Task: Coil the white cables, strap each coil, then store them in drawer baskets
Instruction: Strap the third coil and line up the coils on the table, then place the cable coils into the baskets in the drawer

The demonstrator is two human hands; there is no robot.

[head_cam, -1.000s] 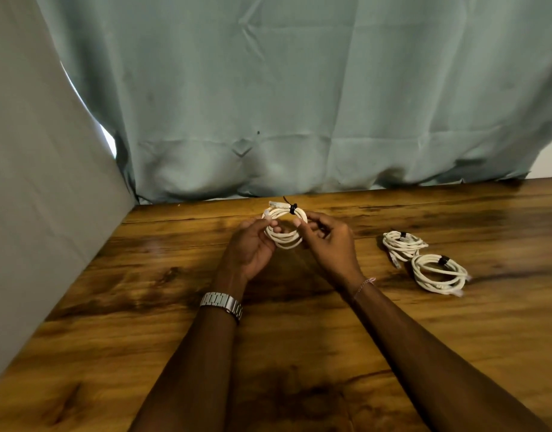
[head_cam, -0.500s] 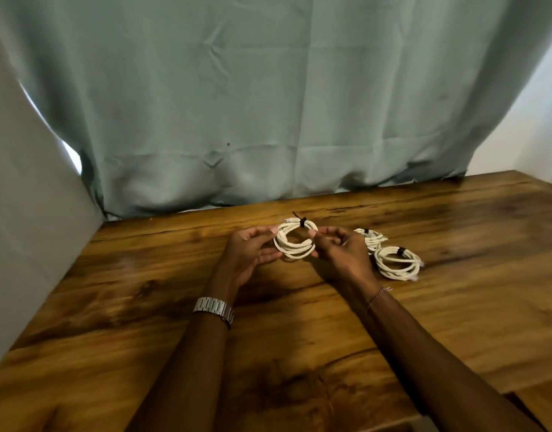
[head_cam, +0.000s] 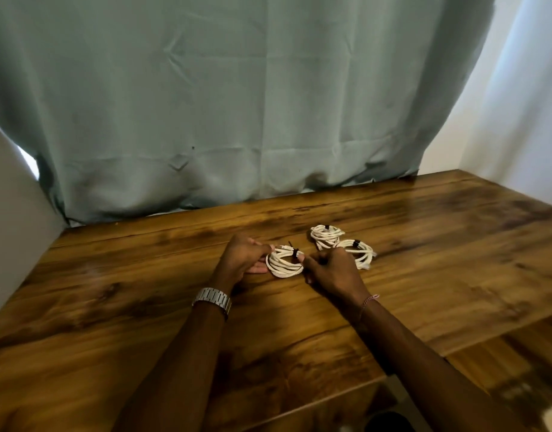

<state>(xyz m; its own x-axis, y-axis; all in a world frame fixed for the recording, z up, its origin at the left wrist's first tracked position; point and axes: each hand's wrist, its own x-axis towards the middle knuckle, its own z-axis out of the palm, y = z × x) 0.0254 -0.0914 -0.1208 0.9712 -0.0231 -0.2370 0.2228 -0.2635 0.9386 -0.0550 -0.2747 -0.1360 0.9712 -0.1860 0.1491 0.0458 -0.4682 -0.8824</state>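
A white cable coil [head_cam: 284,264] with a black strap lies low on the wooden table [head_cam: 143,307] between my hands. My left hand [head_cam: 242,258] grips its left side with curled fingers. My right hand [head_cam: 330,271] pinches its right side near the strap. Two more strapped white coils lie just behind my right hand: one farther back [head_cam: 326,236], one to the right [head_cam: 360,252], partly hidden by my knuckles.
A grey-green curtain [head_cam: 237,104] hangs along the table's back edge. A pale wall panel [head_cam: 12,213] borders the left side and a white wall [head_cam: 518,120] the right. The table's front right edge drops off to a wooden floor [head_cam: 518,369].
Both hands have lowered the strapped coil from a raised, upright hold down to the tabletop, next to the two other coils. The camera has turned rightward.
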